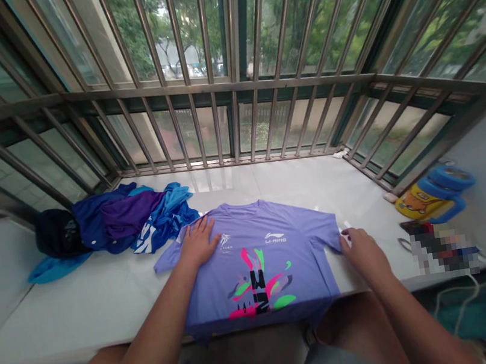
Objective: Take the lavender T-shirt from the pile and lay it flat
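Note:
A lilac T-shirt (259, 258) with a pink, green and black print lies front-up and spread flat on the white sill, its hem hanging over the near edge. My left hand (198, 243) rests flat on the shirt's left shoulder, fingers stretched out. At the edge of the shirt's right sleeve, my right hand (361, 249) has its fingers curled, pinching the sleeve hem.
A heap of blue, purple and dark clothes (112, 226) lies at the left of the white sill (83, 303). A yellow and blue item (432, 196) and small objects with a white cable (464, 289) sit at the right. Metal window bars (211, 89) close off the back.

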Demonstrator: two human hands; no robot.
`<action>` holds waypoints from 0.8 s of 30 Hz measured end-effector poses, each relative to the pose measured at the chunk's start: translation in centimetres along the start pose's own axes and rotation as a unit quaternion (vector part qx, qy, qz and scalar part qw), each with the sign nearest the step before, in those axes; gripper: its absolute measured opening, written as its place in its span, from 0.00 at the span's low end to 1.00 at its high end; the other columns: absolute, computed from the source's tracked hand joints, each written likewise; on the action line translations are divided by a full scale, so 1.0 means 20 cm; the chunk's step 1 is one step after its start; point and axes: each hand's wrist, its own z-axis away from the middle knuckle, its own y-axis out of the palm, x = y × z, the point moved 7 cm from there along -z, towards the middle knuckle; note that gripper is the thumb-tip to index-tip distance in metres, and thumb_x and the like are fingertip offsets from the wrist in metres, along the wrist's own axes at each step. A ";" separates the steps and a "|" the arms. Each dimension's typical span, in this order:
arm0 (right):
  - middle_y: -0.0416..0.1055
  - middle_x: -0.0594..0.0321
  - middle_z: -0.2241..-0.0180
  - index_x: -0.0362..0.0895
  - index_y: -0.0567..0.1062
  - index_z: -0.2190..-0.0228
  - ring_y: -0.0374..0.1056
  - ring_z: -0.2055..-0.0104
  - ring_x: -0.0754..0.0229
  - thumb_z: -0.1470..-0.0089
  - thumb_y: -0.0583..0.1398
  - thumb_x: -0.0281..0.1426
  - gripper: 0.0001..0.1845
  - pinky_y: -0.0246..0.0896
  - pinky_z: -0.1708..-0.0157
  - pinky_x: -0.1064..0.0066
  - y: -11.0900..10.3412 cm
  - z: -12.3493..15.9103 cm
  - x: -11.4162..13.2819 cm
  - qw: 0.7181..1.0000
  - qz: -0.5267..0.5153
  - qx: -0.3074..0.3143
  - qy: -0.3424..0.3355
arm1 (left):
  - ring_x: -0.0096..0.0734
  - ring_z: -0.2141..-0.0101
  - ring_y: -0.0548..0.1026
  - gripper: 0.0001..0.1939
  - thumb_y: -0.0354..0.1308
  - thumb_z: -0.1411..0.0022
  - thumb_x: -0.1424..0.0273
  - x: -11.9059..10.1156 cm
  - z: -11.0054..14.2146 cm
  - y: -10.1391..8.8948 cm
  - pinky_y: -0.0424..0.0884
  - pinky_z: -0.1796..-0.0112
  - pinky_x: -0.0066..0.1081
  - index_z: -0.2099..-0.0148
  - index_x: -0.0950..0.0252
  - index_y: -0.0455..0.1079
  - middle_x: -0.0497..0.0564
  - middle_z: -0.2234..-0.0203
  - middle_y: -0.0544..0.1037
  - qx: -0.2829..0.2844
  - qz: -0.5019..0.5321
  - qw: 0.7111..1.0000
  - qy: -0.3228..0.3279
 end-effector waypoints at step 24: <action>0.68 0.49 0.31 0.46 0.73 0.34 0.66 0.32 0.46 0.26 0.48 0.41 0.28 0.61 0.32 0.52 0.20 0.21 0.21 0.984 -0.044 -0.029 -0.172 | 0.50 0.23 0.51 0.37 0.43 0.23 0.50 0.00 0.00 0.00 0.44 0.26 0.61 0.19 0.57 0.51 0.55 0.21 0.51 0.003 -0.006 1.000 0.005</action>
